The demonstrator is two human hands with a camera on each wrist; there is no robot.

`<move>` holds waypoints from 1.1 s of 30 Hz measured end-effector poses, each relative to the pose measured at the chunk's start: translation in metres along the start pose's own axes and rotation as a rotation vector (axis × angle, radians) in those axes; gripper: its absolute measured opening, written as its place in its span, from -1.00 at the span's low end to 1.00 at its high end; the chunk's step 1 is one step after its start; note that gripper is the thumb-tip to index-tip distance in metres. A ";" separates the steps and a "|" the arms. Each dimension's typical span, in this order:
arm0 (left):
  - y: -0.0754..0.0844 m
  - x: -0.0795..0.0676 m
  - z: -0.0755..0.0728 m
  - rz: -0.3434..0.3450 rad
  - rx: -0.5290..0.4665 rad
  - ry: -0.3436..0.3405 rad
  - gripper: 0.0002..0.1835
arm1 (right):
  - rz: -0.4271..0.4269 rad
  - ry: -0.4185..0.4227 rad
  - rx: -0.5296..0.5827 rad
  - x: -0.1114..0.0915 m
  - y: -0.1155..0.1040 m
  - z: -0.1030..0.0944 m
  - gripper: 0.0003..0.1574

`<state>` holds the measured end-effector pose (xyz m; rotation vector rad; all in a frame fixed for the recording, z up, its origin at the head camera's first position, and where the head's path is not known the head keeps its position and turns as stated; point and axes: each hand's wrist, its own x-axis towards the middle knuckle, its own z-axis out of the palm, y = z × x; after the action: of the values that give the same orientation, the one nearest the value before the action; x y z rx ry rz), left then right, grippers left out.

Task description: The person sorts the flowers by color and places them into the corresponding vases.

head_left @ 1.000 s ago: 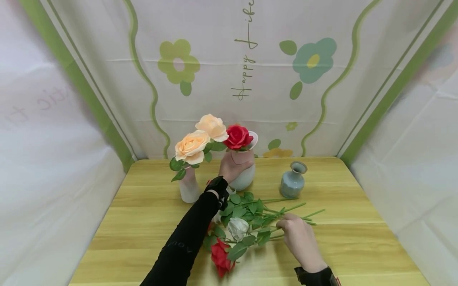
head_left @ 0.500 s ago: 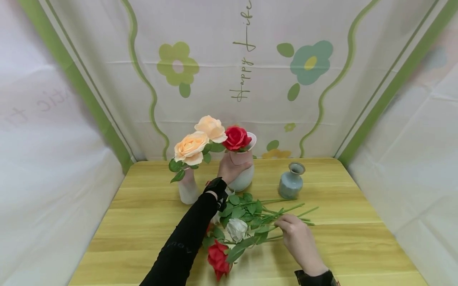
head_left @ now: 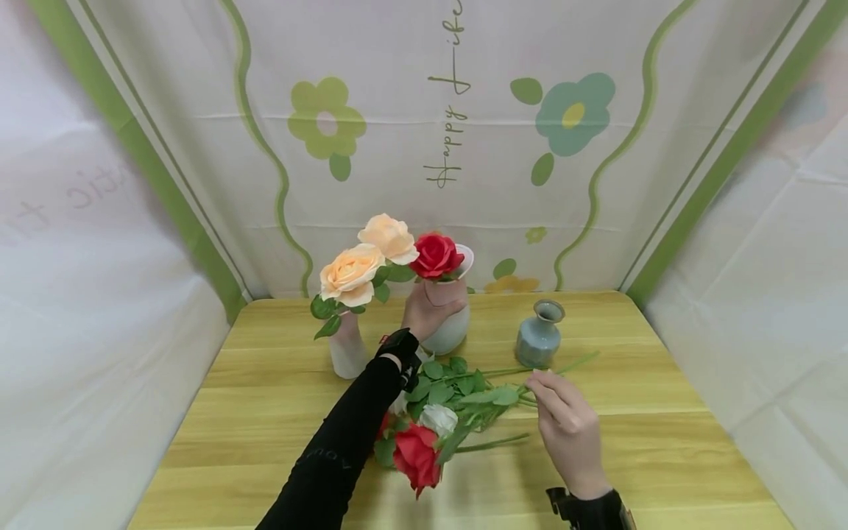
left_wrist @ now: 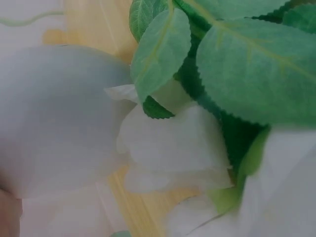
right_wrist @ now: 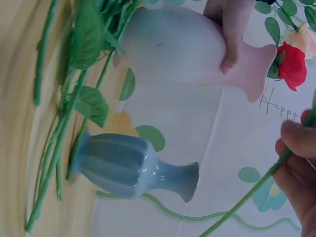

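My left hand (head_left: 424, 312) grips the neck of a pink-and-white vase (head_left: 447, 336), with a red rose (head_left: 436, 255) standing in its mouth. My right hand (head_left: 568, 433) pinches the green stem (right_wrist: 243, 199) of another red rose (head_left: 419, 455), whose bloom hangs above the table's near side, pointing left. Under that rose lies a pile of flowers with leafy stems (head_left: 450, 389), including a white rose (head_left: 439, 419). In the left wrist view, white petals (left_wrist: 173, 140) and leaves sit close beside the vase's round body; only a bit of the hand shows.
A slim white-and-pink vase (head_left: 347, 350) with two peach roses (head_left: 353, 274) stands left of the left hand. To the right is a small blue-grey vase (head_left: 538, 342). Printed cloth (head_left: 397, 177) closes off the back and both sides of the wooden table (head_left: 232, 434).
My right hand has moved up and slightly right, lifting the red rose by its stem off the pile. My left hand stays on the vase.
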<state>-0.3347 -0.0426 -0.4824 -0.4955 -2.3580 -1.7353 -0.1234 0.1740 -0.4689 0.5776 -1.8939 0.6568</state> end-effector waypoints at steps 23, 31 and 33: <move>-0.008 0.003 0.001 0.036 -0.056 0.013 -0.03 | 0.360 0.147 0.441 0.035 -0.025 0.001 -0.65; -0.001 0.002 0.001 0.002 -0.047 -0.007 -0.04 | 0.417 0.136 0.657 -0.018 0.031 0.030 -0.63; 0.000 0.002 0.000 -0.001 -0.036 -0.002 -0.04 | 0.466 0.102 0.692 -0.033 0.048 0.037 -0.60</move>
<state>-0.3361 -0.0420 -0.4816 -0.5014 -2.3327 -1.7815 -0.1666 0.1885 -0.5207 0.5075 -1.6882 1.6457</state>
